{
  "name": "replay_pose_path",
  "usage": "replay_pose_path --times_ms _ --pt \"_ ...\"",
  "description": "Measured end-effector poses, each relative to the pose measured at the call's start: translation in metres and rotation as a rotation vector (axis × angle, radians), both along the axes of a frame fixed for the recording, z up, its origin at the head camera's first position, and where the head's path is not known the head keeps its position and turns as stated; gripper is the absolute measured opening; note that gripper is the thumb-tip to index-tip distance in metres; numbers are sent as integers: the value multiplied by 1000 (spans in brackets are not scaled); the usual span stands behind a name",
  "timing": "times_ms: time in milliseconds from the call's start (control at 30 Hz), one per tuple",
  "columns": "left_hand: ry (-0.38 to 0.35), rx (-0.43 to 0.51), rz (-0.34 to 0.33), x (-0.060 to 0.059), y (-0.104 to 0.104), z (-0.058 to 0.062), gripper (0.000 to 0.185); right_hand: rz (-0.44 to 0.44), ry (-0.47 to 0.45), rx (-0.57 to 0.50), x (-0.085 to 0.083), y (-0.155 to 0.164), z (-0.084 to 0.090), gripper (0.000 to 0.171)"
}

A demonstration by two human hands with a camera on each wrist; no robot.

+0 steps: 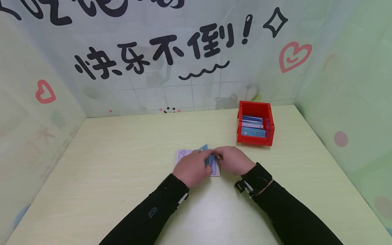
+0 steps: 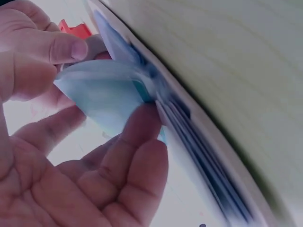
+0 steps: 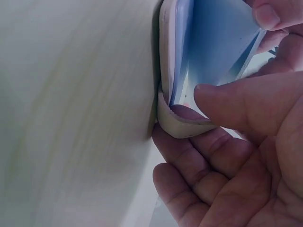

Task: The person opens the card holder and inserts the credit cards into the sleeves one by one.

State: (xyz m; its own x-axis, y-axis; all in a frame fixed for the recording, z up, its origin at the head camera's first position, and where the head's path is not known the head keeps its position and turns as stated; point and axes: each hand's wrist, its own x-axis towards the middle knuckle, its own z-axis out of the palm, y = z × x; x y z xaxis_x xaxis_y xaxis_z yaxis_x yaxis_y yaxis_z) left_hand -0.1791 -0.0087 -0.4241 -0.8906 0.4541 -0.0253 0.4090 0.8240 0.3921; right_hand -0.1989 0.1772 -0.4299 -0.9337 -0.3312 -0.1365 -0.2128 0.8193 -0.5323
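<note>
A lavender card holder (image 1: 184,153) with a pale rim lies on the table in front of me, its inside leaves (image 2: 201,161) stacked along the spine. My left hand (image 1: 193,169) is over it, holding a raised light-blue card sleeve (image 2: 102,97) between thumb and fingers; the sleeve bends upward from the holder. At the holder's right edge, my right hand (image 1: 234,160) grips its beige strap (image 3: 182,120), thumb above and fingers beneath. In the right wrist view, the left hand's fingertips (image 3: 267,16) show at the sleeve's far edge.
A red open box (image 1: 254,140) stands at the back right, beyond my right hand, with several blue and white cards (image 1: 252,132) inside. Printed cloth walls (image 1: 190,97) enclose the table (image 1: 128,153) at the back and both sides.
</note>
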Motion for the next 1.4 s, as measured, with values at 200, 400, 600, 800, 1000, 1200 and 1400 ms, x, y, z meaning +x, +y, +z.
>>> replay_pose_path --times_ms 200,400,600,800,1000,1200,1400 --pt "-29 35 24 0 -6 2 45 10 -3 43 1 -2 0 42" --pt "-19 72 84 -3 -13 7 35 -6 -17 77 1 -4 0 42" --pt "-25 97 192 -9 -24 11 29 -23 -41 91 0 -5 2 43" --pt "-43 109 242 -12 -39 9 31 -24 -45 79 1 -4 3 44" --pt "-49 105 263 -14 -47 5 28 -33 -42 63 1 -4 2 43" --pt "-47 73 276 -15 -55 0 27 -35 -38 62 1 -3 2 41" --pt "-32 14 268 -14 -62 -5 27 -29 -67 65 0 -3 3 42"
